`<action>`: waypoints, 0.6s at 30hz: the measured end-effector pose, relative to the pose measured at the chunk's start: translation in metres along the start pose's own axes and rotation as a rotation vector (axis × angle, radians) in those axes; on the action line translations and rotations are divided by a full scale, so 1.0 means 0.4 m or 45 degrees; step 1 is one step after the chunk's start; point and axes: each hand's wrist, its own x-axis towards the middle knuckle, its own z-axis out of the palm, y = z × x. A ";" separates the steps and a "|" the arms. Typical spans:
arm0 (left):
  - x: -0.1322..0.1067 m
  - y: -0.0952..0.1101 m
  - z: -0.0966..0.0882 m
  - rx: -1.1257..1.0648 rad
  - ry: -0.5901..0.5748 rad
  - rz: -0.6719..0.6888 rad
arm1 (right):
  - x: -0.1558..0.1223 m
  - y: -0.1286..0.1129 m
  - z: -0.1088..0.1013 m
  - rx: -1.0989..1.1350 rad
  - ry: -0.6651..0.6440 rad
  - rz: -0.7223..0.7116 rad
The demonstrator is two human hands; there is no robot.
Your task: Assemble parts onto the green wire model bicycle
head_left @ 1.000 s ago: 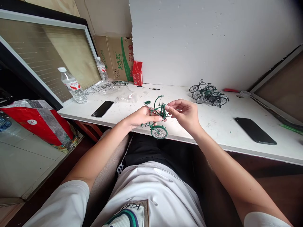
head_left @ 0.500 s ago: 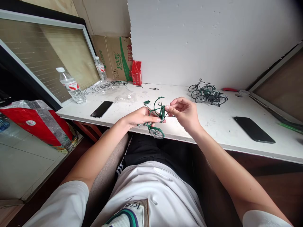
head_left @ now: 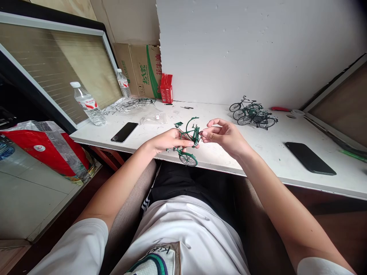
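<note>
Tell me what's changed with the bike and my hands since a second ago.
The spoked wheel of the green model bicycle has shifted slightly left and turned, now looking narrower. Your right hand has angled, its wrist shifting right; whether it let go of anything is unclear. Your left hand still grips the green model bicycle. The other model bicycles stayed put.

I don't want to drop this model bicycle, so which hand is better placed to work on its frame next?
Probably the right hand: its fingertips are right beside the green model bicycle, while the left hand is occupied gripping it.
</note>
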 end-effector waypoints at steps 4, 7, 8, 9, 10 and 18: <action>-0.001 0.002 0.003 -0.016 -0.017 -0.033 | -0.006 -0.013 -0.002 -0.046 0.012 0.020; -0.003 0.007 0.008 -0.019 -0.019 -0.038 | -0.007 -0.012 0.009 -0.095 0.088 -0.025; -0.004 0.009 0.009 -0.018 -0.018 -0.040 | -0.007 -0.009 0.012 -0.109 0.099 -0.035; -0.004 0.011 0.010 -0.015 -0.017 -0.041 | -0.005 -0.005 0.015 -0.121 0.106 -0.045; -0.005 0.012 0.009 -0.009 -0.016 -0.042 | -0.004 0.000 0.017 -0.132 0.112 -0.057; -0.012 0.009 0.002 0.021 -0.029 -0.052 | 0.001 0.029 0.021 -0.193 -0.025 -0.030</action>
